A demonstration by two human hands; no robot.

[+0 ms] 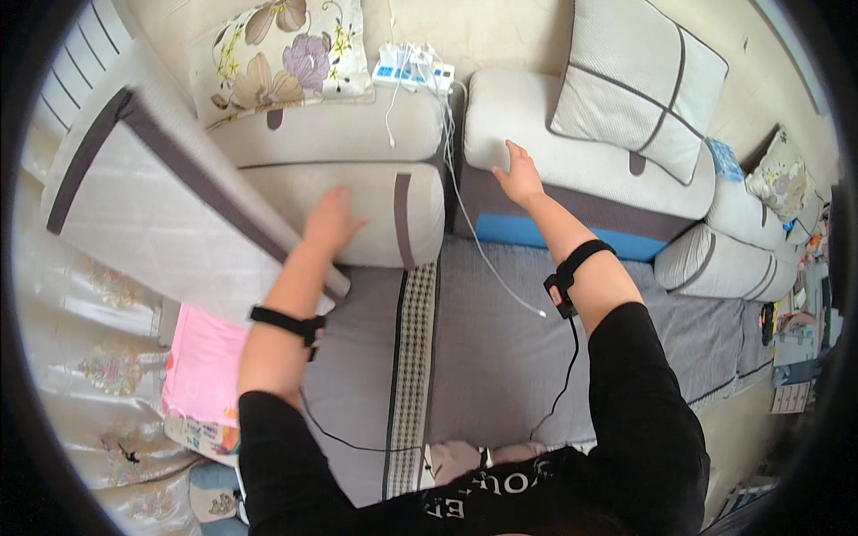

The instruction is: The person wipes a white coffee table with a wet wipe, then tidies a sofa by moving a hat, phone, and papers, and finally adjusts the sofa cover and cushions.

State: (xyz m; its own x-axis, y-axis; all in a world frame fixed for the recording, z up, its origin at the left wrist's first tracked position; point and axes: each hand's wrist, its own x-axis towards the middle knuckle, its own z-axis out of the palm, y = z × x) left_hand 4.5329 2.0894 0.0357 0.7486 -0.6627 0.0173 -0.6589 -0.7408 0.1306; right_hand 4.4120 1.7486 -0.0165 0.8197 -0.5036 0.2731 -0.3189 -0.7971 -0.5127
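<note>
My left hand [332,221] is over a pale grey sofa cushion with a dark stripe [420,218], slightly blurred, its thumb apart from the fingers and nothing in it. Whether it touches the cushion I cannot tell. In front of another pale cushion with a dark lower side [496,114] is my right hand [519,175], empty, fingers spread. A white charging cable [479,246] hangs between the two cushion stacks, its plug end on the grey seat cover [509,348]. Left of my left arm, a large pale cushion with dark bands [167,208] leans at a slant.
A white power strip [412,74] crowded with plugs rests behind the cushions. A flowered pillow [288,57] and a pale square pillow [637,80] lean at the wall. Pink cloth [204,368] lies beside the curtain [100,335]. Black wires run from straps on both my arms.
</note>
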